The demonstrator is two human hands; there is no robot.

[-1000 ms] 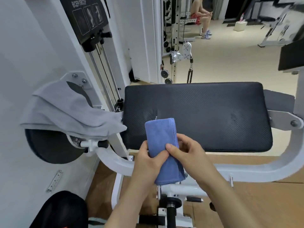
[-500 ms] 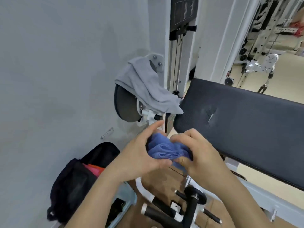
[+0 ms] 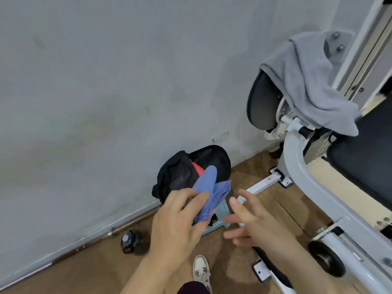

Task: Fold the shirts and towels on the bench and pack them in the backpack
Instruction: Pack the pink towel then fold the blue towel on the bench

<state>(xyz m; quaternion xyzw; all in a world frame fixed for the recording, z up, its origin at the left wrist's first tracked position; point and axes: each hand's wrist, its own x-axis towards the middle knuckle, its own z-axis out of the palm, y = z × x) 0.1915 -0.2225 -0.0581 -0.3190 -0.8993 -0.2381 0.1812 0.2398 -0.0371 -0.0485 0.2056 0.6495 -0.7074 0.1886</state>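
Our left hand [image 3: 178, 221] pinches the folded towel [image 3: 206, 187] toward the open backpack [image 3: 220, 164]; right hand [image 3: 252, 223] spread empty, likely to part it.

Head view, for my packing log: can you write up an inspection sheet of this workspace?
Surface: black padded bench at right; brown wooden floor below.
Job's things: folded blue towel held near the open black backpack, which sits by the wall with something orange-red inside; grey cloth draped unfolded over the machine beside the bench.
Clutter: small black bottle-like object and a metal bar on the floor by the wall.
Grips: left hand grips the towel; right hand open, holding nothing.
Cables: nothing seen.
Surroundings: grey wall, white machine frame, a white shoe.
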